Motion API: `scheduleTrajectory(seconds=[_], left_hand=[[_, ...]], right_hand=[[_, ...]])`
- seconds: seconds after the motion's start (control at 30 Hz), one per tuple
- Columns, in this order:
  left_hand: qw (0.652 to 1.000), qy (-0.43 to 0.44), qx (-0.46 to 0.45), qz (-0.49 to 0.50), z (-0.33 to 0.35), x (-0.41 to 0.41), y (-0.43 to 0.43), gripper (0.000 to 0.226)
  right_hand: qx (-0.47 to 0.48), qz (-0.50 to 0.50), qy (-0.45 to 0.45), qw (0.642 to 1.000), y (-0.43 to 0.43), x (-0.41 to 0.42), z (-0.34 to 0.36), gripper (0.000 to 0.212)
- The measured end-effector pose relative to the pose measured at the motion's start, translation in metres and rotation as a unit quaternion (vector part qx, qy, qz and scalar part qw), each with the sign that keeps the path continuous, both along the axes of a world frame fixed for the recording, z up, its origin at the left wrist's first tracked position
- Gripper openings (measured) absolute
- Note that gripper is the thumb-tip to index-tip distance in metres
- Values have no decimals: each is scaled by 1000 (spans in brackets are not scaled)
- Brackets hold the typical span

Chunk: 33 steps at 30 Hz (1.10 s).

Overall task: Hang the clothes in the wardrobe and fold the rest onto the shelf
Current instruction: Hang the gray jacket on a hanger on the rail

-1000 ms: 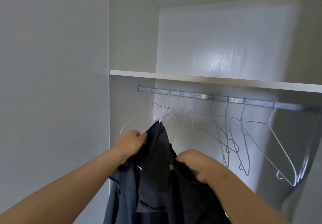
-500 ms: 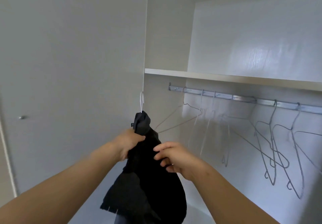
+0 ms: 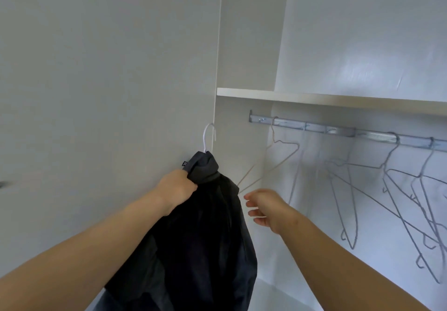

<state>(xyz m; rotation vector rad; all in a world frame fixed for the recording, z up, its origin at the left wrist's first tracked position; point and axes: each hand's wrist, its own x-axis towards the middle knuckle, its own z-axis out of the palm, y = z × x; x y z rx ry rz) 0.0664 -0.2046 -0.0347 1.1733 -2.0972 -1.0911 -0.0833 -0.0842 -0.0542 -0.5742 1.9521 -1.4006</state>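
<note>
A dark grey garment hangs on a white wire hanger whose hook sticks up above its collar, left of the wardrobe opening. My left hand grips the garment at the collar and holds it up. My right hand hovers just right of the garment with its fingers loosely spread, holding nothing. The metal hanging rail runs under the white shelf, to the right of and above the garment.
Several bare wire hangers hang along the rail, one close to the left end. The wardrobe's left door panel stands beside the garment. The wardrobe back wall is white.
My right hand has let go of the garment and moved to the right. The view has shifted left, and my left hand still holds the collar up.
</note>
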Motion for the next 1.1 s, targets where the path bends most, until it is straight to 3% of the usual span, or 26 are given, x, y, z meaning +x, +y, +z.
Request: scheduleTrajectory(seconds=[0.2,0.43,0.83,1.1], left_hand=[[999,10,39,-26,-6,-16,-22,16],[994,20,100,-38,-10,-23,-32,28],[987,46,152,-2,-6,-42,-39,29],[982,62,178,17,-8,-37,-36,21]], right_hand=[[10,-52,16,998,-43,-26,-15,6],[14,-68,58,996,-72,-60,-41,29],[-22,53,23,998,-133,-103,-51,50],[27,60,10,998,-151,-127,-58,42]])
